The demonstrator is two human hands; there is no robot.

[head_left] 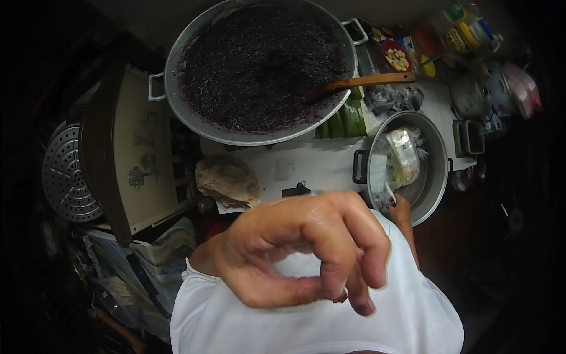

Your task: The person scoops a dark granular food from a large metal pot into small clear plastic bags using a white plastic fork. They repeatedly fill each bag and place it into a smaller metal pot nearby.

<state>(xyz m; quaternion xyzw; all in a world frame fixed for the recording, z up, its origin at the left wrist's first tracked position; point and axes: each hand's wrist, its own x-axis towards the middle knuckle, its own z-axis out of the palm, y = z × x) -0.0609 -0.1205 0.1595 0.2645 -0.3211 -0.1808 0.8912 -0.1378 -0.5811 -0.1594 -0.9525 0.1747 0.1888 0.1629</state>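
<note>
My left hand (305,248) is raised close to the camera, its thumb and forefinger pinched on a small dark morsel (340,297). Beyond it, my right hand (400,209) is at the near rim of a deep aluminium pot (435,190) with black handles. Its fingers hold a slim white item (391,193), too small to name surely. Inside that pot lie clear plastic bags and a printed plastic pack (403,152). A wide two-handled metal pan (241,140) holds a thick dark purple mass (261,66), with a wooden paddle (376,80) resting across its right rim.
Folded green banana leaves (344,120) lie under the pan's right edge. A crumpled brown bag (229,180) sits on the white table (309,160). Right of the pan stand a red bowl of pale pieces (397,57) and several jars. A perforated steamer plate (70,175) stands far left.
</note>
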